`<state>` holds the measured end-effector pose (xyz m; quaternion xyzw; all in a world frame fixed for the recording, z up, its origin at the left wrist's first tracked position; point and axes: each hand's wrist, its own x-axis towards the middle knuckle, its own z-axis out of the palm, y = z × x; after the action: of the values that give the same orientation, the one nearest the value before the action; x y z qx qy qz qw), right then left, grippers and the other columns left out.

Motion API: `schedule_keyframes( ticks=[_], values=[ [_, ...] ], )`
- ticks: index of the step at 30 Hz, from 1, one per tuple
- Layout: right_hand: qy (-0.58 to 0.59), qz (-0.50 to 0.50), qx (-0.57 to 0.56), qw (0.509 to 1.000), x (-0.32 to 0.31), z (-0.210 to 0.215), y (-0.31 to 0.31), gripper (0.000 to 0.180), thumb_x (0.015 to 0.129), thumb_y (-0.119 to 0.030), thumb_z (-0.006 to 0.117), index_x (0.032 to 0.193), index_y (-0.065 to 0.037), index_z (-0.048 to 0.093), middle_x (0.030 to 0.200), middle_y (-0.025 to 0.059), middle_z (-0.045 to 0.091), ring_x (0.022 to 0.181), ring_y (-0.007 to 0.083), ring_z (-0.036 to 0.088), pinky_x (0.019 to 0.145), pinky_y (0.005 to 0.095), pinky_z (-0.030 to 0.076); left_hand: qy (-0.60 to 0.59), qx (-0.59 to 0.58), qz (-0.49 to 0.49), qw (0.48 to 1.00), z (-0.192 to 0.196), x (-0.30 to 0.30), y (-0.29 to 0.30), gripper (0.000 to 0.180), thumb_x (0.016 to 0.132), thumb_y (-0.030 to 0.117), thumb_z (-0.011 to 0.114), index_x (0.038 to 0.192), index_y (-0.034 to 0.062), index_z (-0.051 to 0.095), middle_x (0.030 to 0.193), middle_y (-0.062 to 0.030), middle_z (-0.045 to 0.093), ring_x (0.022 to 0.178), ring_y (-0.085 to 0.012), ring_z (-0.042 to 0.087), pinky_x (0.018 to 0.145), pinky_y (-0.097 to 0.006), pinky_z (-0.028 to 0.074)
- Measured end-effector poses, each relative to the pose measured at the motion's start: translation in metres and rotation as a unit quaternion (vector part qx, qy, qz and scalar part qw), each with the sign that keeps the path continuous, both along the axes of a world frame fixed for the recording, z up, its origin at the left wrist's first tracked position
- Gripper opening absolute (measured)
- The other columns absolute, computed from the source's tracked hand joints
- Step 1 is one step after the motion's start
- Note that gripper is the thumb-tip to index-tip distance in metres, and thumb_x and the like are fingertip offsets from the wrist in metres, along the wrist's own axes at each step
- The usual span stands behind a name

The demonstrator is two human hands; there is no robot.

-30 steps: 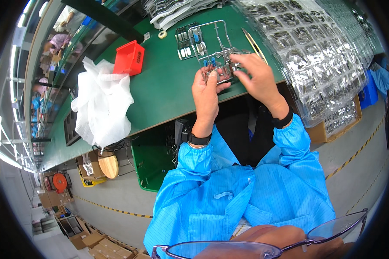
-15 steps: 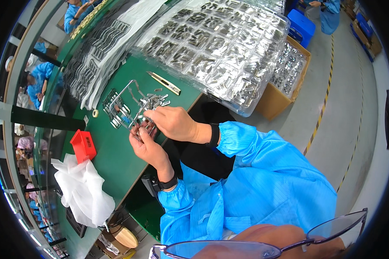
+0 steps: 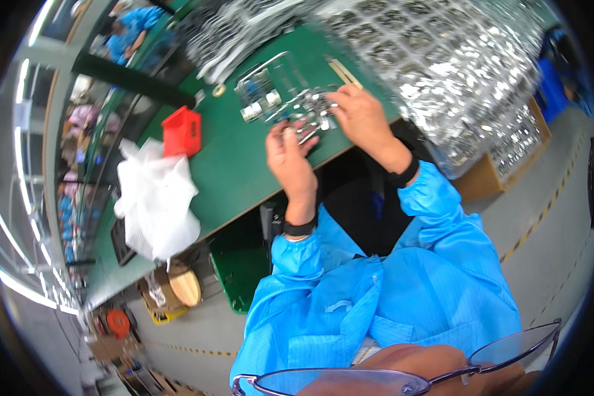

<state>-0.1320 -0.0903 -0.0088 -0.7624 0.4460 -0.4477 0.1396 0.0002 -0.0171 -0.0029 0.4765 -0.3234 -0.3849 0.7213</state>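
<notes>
My left hand is closed round the near end of a bent metal wire frame, held over the green table; blur hides its exact grip. To its right, my right hand has thumb and fingers pinched at the edge of a pile of small shiny metal pieces, on what looks like one such piece. Left of the pile lies a group of looped metal parts, partly behind the frame. Just beyond my right hand is a utility knife.
Clear trays of metal pieces stand at the right, beside a cardboard box of more parts. On the green table are a red bin, white foam wrapping and a tape roll. Stacked metal frames lie at the back.
My right hand has moved away from my left hand and the frame, rightward to the pile of small pieces. The whole view has swung left, shifting the table rightward and up.
</notes>
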Motion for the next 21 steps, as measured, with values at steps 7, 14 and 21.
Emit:
schedule_keyframes(
  ticks=[7,14,21],
  values=[
    [-0.088,0.174,-0.123,0.973,0.016,0.018,0.014,0.03,0.072,-0.001,0.064,0.102,-0.004,0.061,0.095,0.0093,0.063,0.087,0.0293,0.058,0.073,0.0367,0.049,-0.003,-0.026,-0.042,0.999,0.001,0.0,0.003,0.023,0.099,0.012,0.041,0.117,-0.0002,0.046,0.107,-0.0093,0.058,0.09,-0.0152,0.062,0.073,-0.026,0.055],
    [-0.019,0.182,-0.176,0.967,0.017,0.018,0.017,0.025,0.073,-0.006,0.062,0.098,-0.003,0.059,0.086,0.0083,0.06,0.078,0.0266,0.058,0.067,0.0331,0.05,-0.096,-0.035,-0.023,0.994,-0.003,-0.004,0.006,0.029,0.1,0.012,0.038,0.124,-0.0032,0.043,0.111,-0.011,0.058,0.095,-0.0162,0.061,0.078,-0.028,0.055],
    [-0.171,0.066,-0.06,0.981,0.031,0.007,0.038,0.01,0.082,-0.002,0.059,0.09,0.0,0.055,0.063,0.0086,0.057,0.056,0.0253,0.062,0.05,0.0325,0.048,-0.138,-0.069,0.015,0.988,-0.006,-0.02,0.005,0.029,0.102,0.015,0.034,0.125,-0.0005,0.041,0.119,-0.013,0.058,0.099,-0.0171,0.061,0.08,-0.028,0.053]
  ],
)
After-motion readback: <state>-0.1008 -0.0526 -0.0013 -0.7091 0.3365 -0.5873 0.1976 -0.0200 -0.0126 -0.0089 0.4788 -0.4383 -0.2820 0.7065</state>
